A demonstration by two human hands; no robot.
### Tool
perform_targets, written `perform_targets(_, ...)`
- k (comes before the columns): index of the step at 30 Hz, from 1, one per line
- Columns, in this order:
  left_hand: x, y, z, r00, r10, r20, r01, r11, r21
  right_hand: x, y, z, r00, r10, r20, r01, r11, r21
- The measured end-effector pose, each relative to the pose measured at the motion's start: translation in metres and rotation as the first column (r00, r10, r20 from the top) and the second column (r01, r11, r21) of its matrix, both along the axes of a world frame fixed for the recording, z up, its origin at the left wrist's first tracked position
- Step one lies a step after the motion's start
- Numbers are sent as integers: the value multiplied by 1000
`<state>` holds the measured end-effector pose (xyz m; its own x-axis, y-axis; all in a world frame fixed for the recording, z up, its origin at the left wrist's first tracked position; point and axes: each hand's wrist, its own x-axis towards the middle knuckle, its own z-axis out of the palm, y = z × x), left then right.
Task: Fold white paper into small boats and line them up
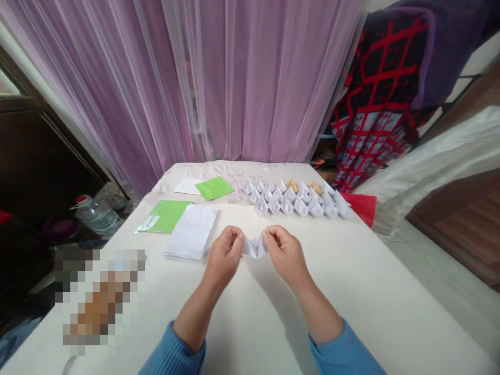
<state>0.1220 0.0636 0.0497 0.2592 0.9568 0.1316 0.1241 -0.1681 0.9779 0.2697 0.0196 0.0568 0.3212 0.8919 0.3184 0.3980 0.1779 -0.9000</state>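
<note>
Between my two hands a small folded white paper boat is stretched above the white table. My left hand pinches one end of it between thumb and fingers. The opposite end is gripped the same way by my right hand. Beyond the right hand stand rows of finished folded paper boats, mostly white, with two yellowish ones in the back row. Left of my left hand lies a stack of white paper sheets.
A green packet lies partly under the paper stack. Farther back are a green sheet and a white sheet. A blurred-out object is at the left edge. A red item sits at the right edge, and a water bottle stands off the table.
</note>
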Motion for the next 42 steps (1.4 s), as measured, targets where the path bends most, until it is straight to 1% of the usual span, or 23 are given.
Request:
perform_targets(3, -1, 1, -1, 998, 42, -39, -41, 998, 38, 1, 1, -4, 1000, -24, 0, 24, 1000, -5)
perform_targets(6, -2, 3, -2, 996, 78, -43, -77, 996, 37, 3, 3, -6, 998, -55, -17, 54, 998, -12)
perform_targets(8, -2, 5, -2, 996, 89, -19, -89, 996, 5, 5, 5, -8, 996, -80, -29, 79, 997, -19)
perform_targets(10, -2, 6, -1, 995, 98, -1, -98, 994, -58, 8, 7, -10, 993, -108, -35, 107, 994, -34)
perform_targets(11, -2, 7, -2, 994, 105, -8, -105, 990, -92, 9, 8, -13, 992, -123, -33, 122, 991, -46)
perform_targets(13, -3, 9, -6, 988, 131, -81, -141, 979, -144, 12, 11, -19, 988, -157, -7, 156, 984, -84)
perform_targets(16, -4, 15, -19, 955, 171, -243, -213, 964, -158, 17, 15, -30, 974, -204, 97, 218, 961, -168)
perform_targets(19, -5, 21, -34, 930, 184, -319, -235, 963, -130, 21, 17, -39, 937, -212, 278, 286, 923, -259)
perform_targets(21, -7, 23, -42, 911, 186, -369, -238, 966, -101, 21, 17, -43, 891, -193, 411, 332, 894, -300)
perform_targets(23, -8, 24, -45, 888, 185, -420, -234, 970, -67, 21, 16, -45, 838, -166, 521, 374, 869, -325)
perform_targets(26, -10, 22, -43, 855, 177, -487, -214, 977, -21, 19, 15, -47, 761, -111, 639, 418, 838, -352)
perform_targets(28, -10, 18, -40, 802, 157, -577, -178, 984, 19, 17, 14, -49, 707, -67, 704, 433, 828, -355)
perform_targets(29, -9, 17, -38, 756, 146, -638, -153, 987, 44, 17, 14, -50, 676, -47, 735, 437, 828, -350)
perform_targets(32, -7, 13, -35, 581, 142, -801, -70, 990, 125, 15, 14, -53, 601, 0, 800, 438, 837, -329)
perform_targets(34, -5, 11, -35, 508, 158, -847, -7, 984, 180, 14, 14, -55, 573, 13, 819, 437, 841, -319)
perform_targets(38, -4, 9, -38, 404, 176, -898, 127, 961, 246, 16, 13, -57, 552, 16, 834, 425, 855, -298)
perform_targets(40, -3, 8, -38, 378, 180, -908, 166, 952, 258, 17, 12, -58, 562, 11, 827, 408, 866, -289)
perform_targets(42, -3, 7, -39, 376, 193, -906, 182, 943, 277, 18, 12, -60, 579, 3, 815, 396, 873, -284)
